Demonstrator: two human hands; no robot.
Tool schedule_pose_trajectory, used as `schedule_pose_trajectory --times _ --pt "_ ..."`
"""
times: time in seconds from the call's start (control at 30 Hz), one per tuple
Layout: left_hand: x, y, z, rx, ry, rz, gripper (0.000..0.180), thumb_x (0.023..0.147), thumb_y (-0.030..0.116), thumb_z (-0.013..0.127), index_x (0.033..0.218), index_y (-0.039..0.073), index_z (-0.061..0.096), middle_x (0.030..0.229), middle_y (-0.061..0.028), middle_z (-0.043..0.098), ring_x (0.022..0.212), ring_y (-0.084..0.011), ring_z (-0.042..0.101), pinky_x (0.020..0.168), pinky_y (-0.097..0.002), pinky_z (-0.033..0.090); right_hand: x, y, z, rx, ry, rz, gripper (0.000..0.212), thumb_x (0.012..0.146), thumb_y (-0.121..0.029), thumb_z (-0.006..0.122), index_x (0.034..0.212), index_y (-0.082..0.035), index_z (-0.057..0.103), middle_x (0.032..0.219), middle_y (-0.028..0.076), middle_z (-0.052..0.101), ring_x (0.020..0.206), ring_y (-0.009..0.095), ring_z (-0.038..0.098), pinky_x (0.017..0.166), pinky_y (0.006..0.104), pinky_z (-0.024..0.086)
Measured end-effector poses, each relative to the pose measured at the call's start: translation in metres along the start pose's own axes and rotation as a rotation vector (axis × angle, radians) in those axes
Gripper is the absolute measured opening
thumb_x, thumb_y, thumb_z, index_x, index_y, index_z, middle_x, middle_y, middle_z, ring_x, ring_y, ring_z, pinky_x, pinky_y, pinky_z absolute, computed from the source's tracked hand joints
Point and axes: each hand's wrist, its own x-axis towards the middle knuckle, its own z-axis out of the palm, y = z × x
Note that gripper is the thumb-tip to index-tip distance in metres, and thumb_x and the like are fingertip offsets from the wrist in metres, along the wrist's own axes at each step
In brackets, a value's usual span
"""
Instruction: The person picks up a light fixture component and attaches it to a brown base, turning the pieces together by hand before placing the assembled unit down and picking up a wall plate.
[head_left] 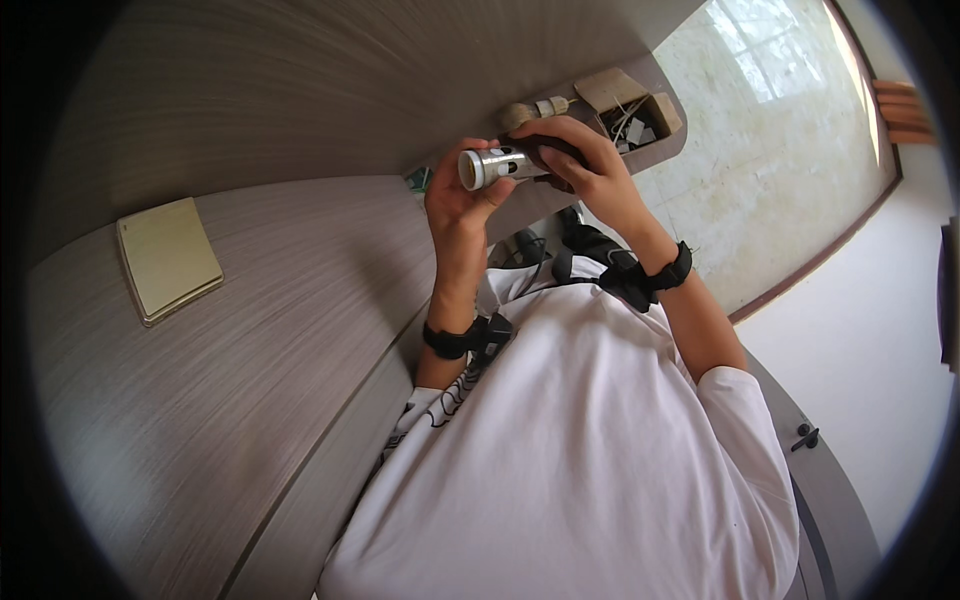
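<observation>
Now, at upper centre, our left fingers point(487, 203) grasp a silver cylinder point(492, 167), our right fingers point(567, 129) a brown piece point(562, 150); apparently handling both together, we next need steadiness.

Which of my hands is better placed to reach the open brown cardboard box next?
Probably your right hand, though it holds a dark brown part: it is nearer the open brown cardboard box. Your left hand, gripping the shiny silver cylinder, sits farther off.
</observation>
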Motion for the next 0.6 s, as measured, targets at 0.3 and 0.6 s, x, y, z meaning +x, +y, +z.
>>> schedule_pose_trajectory --times 0.3,0.6 --pt "0.000 -0.007 -0.006 -0.012 0.029 -0.054 0.051 0.089 -0.002 0.076 0.136 0.001 0.055 0.129 -0.0129 0.063 0.120 -0.0200 0.061 0.106 -0.0327 0.047 0.010 0.000 0.002 0.410 0.067 0.449 0.022 0.098 -0.012 0.067 0.117 0.000 0.067 0.096 0.005 0.071 0.080 0.013 0.068 0.061 0.0279 0.057" --pt "0.004 -0.006 -0.006 0.030 0.093 0.020 0.051 0.090 0.000 0.076 0.137 0.000 0.055 0.127 -0.0121 0.065 0.119 -0.0195 0.062 0.107 -0.0330 0.046 0.010 0.014 0.004 0.689 -0.033 0.425 0.023 0.094 -0.004 0.069 0.116 -0.003 0.064 0.107 0.005 0.067 0.085 0.016 0.068 0.075 0.0295 0.055"
